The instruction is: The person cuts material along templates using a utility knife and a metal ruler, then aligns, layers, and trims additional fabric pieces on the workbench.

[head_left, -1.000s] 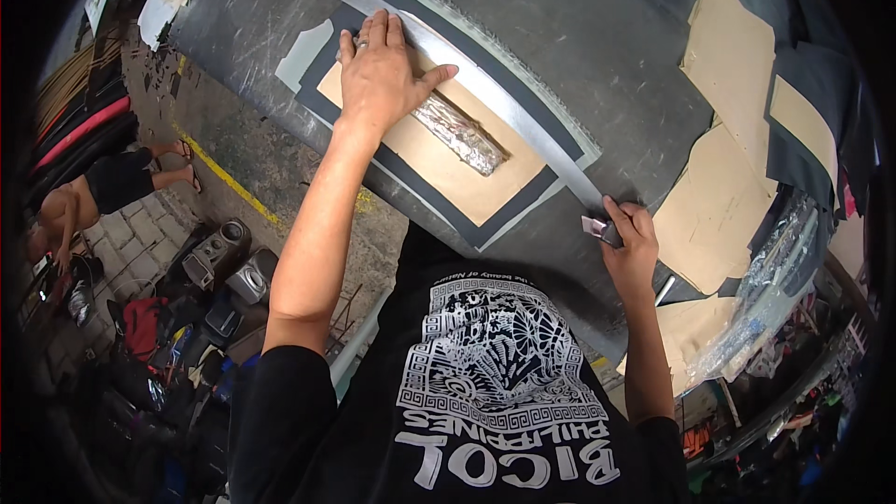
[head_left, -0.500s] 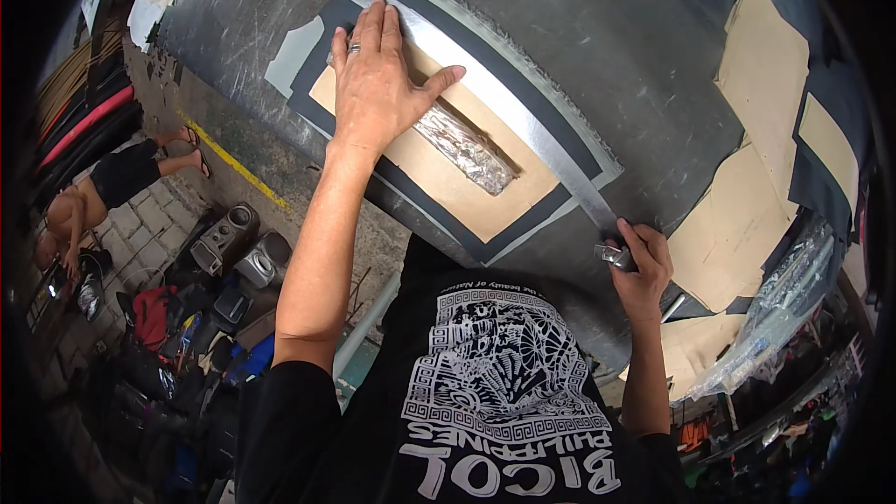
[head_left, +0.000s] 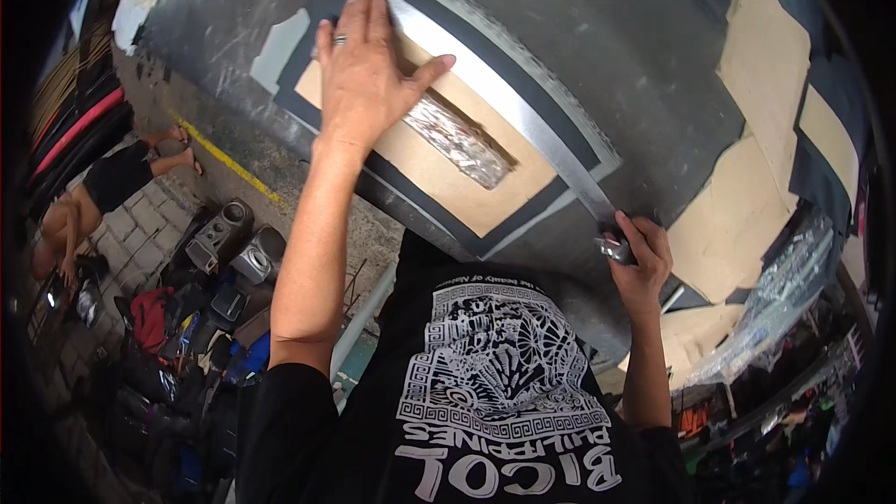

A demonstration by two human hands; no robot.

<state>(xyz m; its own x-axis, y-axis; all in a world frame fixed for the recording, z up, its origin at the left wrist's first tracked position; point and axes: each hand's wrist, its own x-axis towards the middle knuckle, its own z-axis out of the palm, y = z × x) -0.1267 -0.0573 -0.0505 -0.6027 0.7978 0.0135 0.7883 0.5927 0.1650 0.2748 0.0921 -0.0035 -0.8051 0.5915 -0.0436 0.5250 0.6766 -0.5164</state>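
Observation:
My left hand (head_left: pixel 359 84) lies flat, thumb stretched out, over the upper end of a bar wrapped in clear shiny plastic (head_left: pixel 462 142). Its fingertips reach the edge of a long steel ruler (head_left: pixel 448 51). Under the bar is a tan card rectangle (head_left: pixel 504 210), on top of a larger dark navy sheet (head_left: pixel 373 168). Pale grey material (head_left: pixel 277 49) with a frayed far edge shows beneath that. My right hand (head_left: pixel 644 257) is at the ruler's near right end, fingers closed round a small silver metal tool (head_left: pixel 613 248); most of the tool is hidden.
All this rests on a dark scuffed worktop (head_left: pixel 607 28). Tan card pieces (head_left: pixel 737 215) and clear plastic sheeting (head_left: pixel 793 289) lie at the right. To the left, a person (head_left: pixel 103 187) is on the paved floor beside speakers (head_left: pixel 224 229) and piled bags (head_left: pixel 154 317).
The view has shifted slightly, so the worktop appears a little further left and up. Both hands keep the same places on the ruler and the bar.

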